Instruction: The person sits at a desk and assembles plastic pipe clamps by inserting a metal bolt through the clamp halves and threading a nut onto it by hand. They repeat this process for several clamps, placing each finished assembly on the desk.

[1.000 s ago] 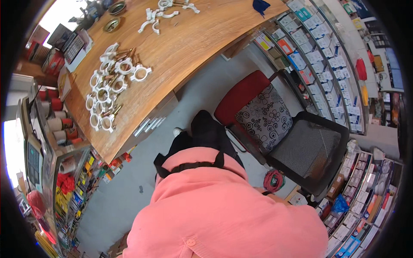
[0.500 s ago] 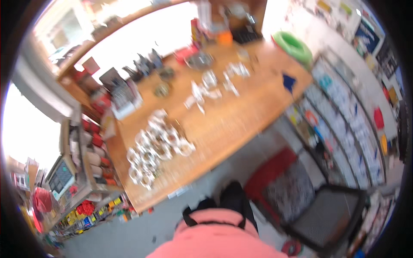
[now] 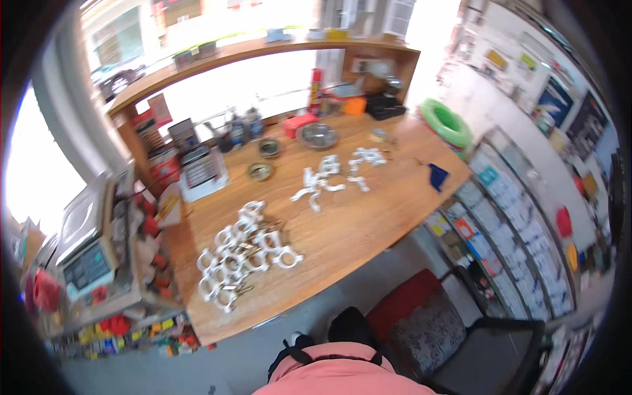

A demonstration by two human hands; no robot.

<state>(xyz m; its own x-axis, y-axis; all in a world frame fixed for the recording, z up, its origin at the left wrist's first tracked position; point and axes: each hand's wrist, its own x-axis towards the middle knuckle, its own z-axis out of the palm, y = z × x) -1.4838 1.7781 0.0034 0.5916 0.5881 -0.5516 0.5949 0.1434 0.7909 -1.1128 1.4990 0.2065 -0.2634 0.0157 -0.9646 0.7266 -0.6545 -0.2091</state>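
Observation:
Neither my left hand nor my right hand shows in the head view. A wooden table [image 3: 355, 227] stands in front of me. On its near left part lies a cluster of white ring-shaped pieces [image 3: 240, 253] that look like pipe clamps, with brass-coloured screws or pins among them. Farther back, towards the middle, are loose curved white pieces [image 3: 309, 181]. Another small group of white pieces [image 3: 368, 157] lies to their right. Two small round tins [image 3: 268, 147] and a shallow metal bowl [image 3: 317, 136] stand behind them.
A red and grey chair [image 3: 421, 322] stands close at my right, beside a rack of packets [image 3: 513, 210]. Left of the table is a scale [image 3: 85, 263] above crowded shelves. A calculator [image 3: 197, 164], a blue cloth [image 3: 437, 176] and green rings [image 3: 444, 122] edge the tabletop.
The view has shifted, so the table and its contents sit lower in the picture. The picture is sharper now. Nothing on the table has visibly moved.

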